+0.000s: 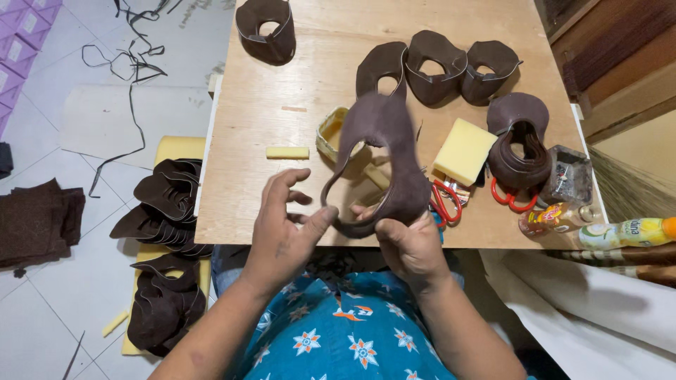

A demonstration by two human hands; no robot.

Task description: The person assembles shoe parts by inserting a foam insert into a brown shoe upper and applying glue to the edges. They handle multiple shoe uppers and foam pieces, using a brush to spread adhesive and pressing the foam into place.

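You hold the brown suede shoe upper (384, 151) raised over the tabletop (253, 134) — left hand (285, 229) pinching its lower edge, right hand (408, 246) gripping beneath. You seem mid-shaping; next calls for steady, even pressure along that edge.

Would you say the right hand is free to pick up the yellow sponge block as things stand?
Probably not at once: the right hand grips the brown leather piece, as does the left hand. The yellow sponge block itself lies uncovered nearby.
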